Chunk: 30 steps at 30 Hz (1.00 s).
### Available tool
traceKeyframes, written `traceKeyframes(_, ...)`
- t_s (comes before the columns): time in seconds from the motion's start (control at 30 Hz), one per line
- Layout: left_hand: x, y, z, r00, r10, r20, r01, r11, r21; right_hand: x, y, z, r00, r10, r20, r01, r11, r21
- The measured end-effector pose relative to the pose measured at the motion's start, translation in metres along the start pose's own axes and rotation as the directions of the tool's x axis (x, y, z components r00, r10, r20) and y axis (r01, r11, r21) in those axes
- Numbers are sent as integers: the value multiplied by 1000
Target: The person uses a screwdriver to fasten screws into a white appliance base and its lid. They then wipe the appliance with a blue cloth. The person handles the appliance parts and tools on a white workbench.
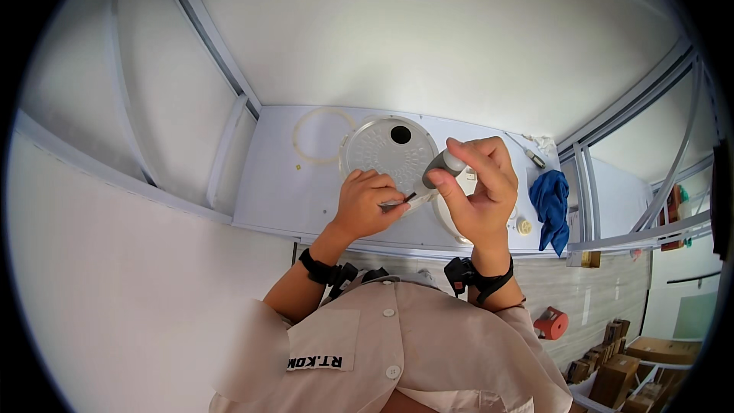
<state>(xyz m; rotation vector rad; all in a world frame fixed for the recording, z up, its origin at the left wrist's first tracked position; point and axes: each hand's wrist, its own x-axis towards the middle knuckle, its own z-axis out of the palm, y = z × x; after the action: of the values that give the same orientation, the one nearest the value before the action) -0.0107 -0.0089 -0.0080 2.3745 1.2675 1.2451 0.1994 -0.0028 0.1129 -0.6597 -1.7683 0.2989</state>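
A round pale-grey disc [375, 154] with an embossed pattern and one dark round hole lies on the table before me. My right hand [488, 191] is closed round a thick grey-handled screwdriver [437, 171], which slants down toward the disc's near edge. At that edge, my left hand [367, 203] has its fingers pinched together around something small and dark, mostly hidden by the fingers. The two hands are close but apart. Partly behind my right hand is a white round piece [446, 214].
A thin cream ring [297, 138] lies at the table's back left. Toward the right are another screwdriver [534, 157], a blue cloth [550, 206] hanging over the edge and a small cream round part [524, 226]. White frame bars [229, 76] border the table [267, 199].
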Motion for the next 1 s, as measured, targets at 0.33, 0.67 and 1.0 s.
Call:
traceKeyframes(0.33, -1, -1, 0, 1000, -4, 11, 4, 1000, -8, 10, -9, 3, 993, -118, -13, 118, 993, -17)
traceKeyframes(0.67, 2, 5, -3, 999, -28, 40, 28, 1000, 3, -2, -2, 7, 1000, 0, 15, -3, 982, 189)
traceKeyframes(1.0, 0, 2, -1, 1000, -11, 20, 11, 1000, 0, -4, -4, -2, 1000, 18, 21, -18, 999, 26)
